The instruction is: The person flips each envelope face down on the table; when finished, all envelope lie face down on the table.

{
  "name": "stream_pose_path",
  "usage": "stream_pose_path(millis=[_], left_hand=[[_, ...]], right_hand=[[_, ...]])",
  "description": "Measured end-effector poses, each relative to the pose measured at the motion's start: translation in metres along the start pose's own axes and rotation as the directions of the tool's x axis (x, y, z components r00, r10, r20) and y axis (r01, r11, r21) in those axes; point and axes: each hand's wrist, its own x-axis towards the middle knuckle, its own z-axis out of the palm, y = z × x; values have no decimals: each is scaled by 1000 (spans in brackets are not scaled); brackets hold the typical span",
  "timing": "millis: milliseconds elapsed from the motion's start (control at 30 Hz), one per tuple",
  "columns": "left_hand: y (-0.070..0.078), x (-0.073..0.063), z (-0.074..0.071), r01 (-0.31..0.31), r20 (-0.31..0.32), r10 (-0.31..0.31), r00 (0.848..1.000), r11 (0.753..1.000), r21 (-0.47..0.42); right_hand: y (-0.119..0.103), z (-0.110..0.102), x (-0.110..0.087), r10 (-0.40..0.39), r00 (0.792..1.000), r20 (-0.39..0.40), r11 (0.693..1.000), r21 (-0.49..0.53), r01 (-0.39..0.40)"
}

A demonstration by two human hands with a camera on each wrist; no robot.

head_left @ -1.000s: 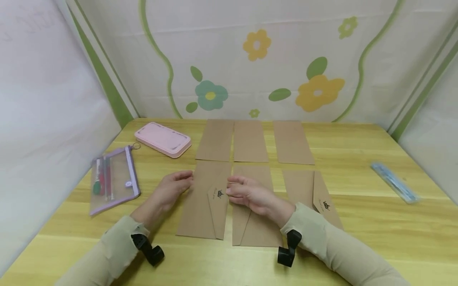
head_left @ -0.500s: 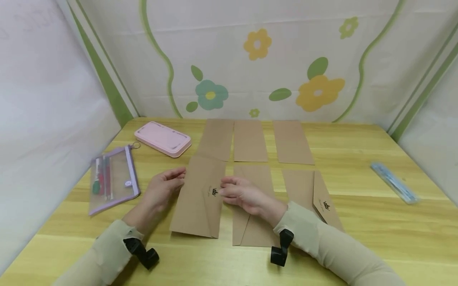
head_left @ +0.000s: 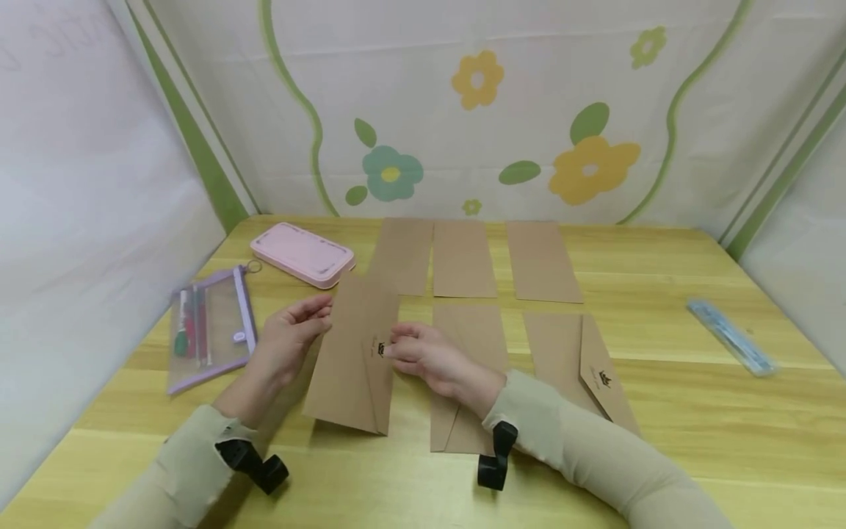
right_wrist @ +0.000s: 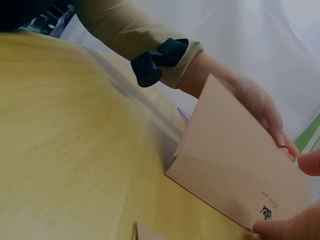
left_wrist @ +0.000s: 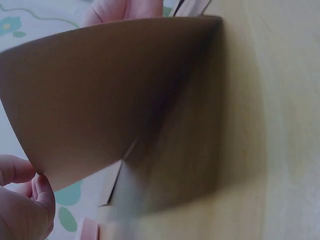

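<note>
Envelope [head_left: 350, 360] of brown paper — a small black crown [right_wrist: 265, 213] printed near its right edge — tilts over the desk [head_left: 423, 488], its left side raised higher than its right. My left hand [head_left: 291, 334] pinches the left edge between thumb and fingers; my right hand [head_left: 429, 360] grips the right edge beside the print. Just to the right lies a second envelope [head_left: 469, 334], partly hidden by my right arm, then a third [head_left: 562, 353] with a crown on its flap. Behind, three plain brown sheets [head_left: 464, 261] lie in a row, the leftmost partly covered from view. On my left rest a pink case [head_left: 302, 253] and a purple-trimmed pouch [head_left: 225, 323] with pen-like items inside — and well off to the right, a blue packet [head_left: 730, 336].
</note>
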Motion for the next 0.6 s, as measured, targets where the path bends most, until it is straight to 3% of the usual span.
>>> stream_pose_path(millis=[300,600], left_hand=[[10,-4,15,-43,25,44,999,998,-46],[15,-1,44,-56,17,55,998,992,117]], right_hand=[[8,17,5,-35,999,-42,999,37,37],[7,19,7,-73,995,-71,997,20,75]])
